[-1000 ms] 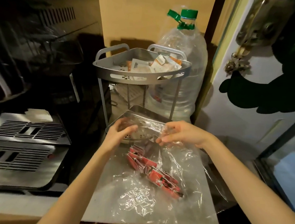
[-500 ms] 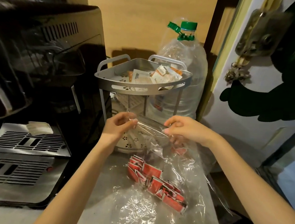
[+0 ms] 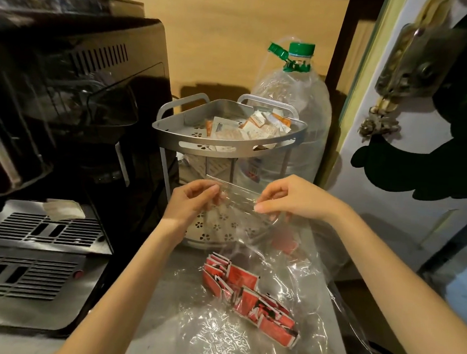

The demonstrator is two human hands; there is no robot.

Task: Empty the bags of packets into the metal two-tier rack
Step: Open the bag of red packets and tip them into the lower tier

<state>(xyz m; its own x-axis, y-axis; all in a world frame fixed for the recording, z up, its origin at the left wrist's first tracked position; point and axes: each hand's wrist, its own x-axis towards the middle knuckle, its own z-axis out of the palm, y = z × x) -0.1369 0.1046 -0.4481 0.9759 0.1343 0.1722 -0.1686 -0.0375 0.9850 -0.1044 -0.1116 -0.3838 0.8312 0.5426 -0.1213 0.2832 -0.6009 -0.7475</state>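
A clear plastic bag [image 3: 284, 267] lies on the counter in front of the metal two-tier rack [image 3: 229, 145]. Several red packets [image 3: 248, 292] sit inside the bag near its lower end. My left hand [image 3: 194, 201] pinches the left side of the bag's mouth and my right hand [image 3: 289, 196] pinches the right side, holding the mouth up over the rack's lower tier [image 3: 217, 228]. The upper tier holds several white and orange packets [image 3: 247, 127]. The lower tier's perforated floor shows through the plastic.
A black coffee machine [image 3: 65, 102] with its drip tray [image 3: 41, 228] fills the left. A big clear water bottle [image 3: 295, 117] with a green cap stands behind the rack. A white door [image 3: 389, 172] with a metal latch is on the right. Another clear bag [image 3: 214, 340] lies crumpled in front.
Both hands have lifted the bag's mouth higher and pulled it taut between them. The red packets have stayed low in the bag.
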